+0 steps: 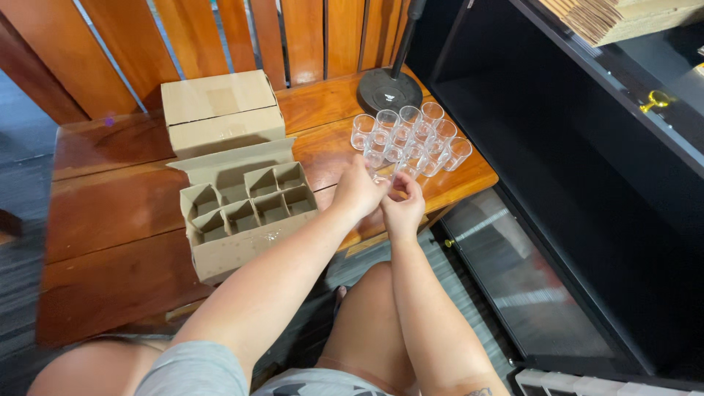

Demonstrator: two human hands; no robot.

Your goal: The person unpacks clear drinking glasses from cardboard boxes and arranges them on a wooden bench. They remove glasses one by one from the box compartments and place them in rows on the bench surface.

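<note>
My left hand (357, 189) and my right hand (402, 205) meet over the right part of a low wooden table (110, 213), both closed around a small clear glass (387, 183) that is mostly hidden by the fingers. Just beyond the hands stands a cluster of several clear drinking glasses (411, 136), upright and packed close together. To the left lies an open cardboard box (246, 213) with cardboard dividers forming several empty cells, its flap standing up behind.
A shut cardboard box (220, 110) sits behind the open one. A black round lamp base (389, 89) with a pole stands at the table's back. A dark cabinet (587, 183) rises on the right. Wooden slats (308, 37) form the backdrop. My knees are below the table edge.
</note>
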